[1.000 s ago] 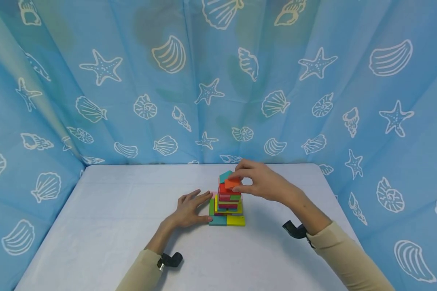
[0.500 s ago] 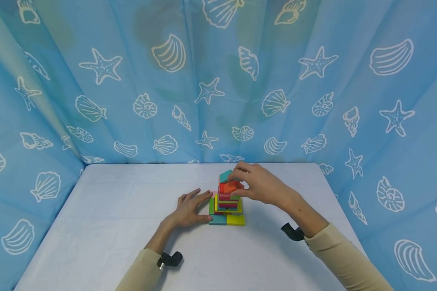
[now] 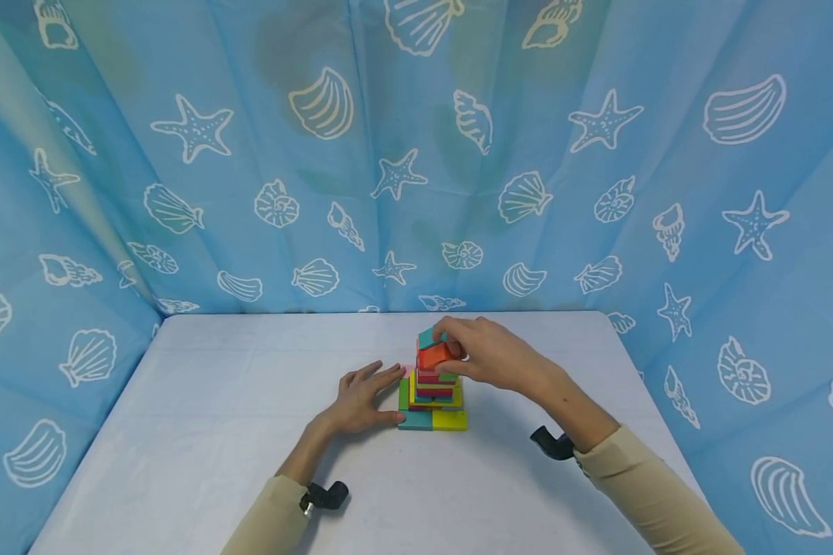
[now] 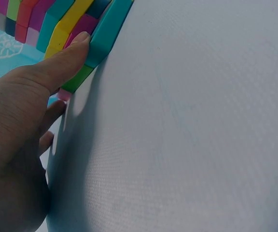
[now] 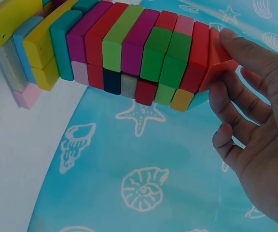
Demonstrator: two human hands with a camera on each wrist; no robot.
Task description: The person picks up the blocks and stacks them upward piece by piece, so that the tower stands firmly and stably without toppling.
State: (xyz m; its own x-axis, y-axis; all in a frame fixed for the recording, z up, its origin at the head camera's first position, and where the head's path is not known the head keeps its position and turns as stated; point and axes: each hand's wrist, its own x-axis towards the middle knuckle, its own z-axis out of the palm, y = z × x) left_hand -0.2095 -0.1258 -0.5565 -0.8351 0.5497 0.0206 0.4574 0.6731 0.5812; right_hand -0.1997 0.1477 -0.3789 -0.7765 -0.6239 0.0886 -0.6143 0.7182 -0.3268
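Observation:
A tower of colourful wooden blocks [image 3: 435,391] stands on a wider base of flat blocks [image 3: 449,420]. At its top my right hand [image 3: 496,353] pinches an orange triangular-ended block [image 5: 218,60] between thumb and fingers. That block lies against the red block [image 5: 197,58] of the top layer. Behind it sits a teal block [image 3: 426,338], partly hidden by my fingers. My left hand [image 3: 357,405] rests on the table at the left side of the base, fingers spread. In the left wrist view its thumb touches the base near a teal flat block [image 4: 107,36].
The white-covered table [image 3: 250,362] holds the tower near its middle. A blue curtain [image 3: 416,193] with shell and starfish prints encloses the back and sides. A black camera mount [image 3: 326,495] is strapped to the left wrist, another [image 3: 551,445] to the right.
My right hand has moved a little left and down, bringing the orange block from the right edge onto the tower's top. My left hand has stayed still.

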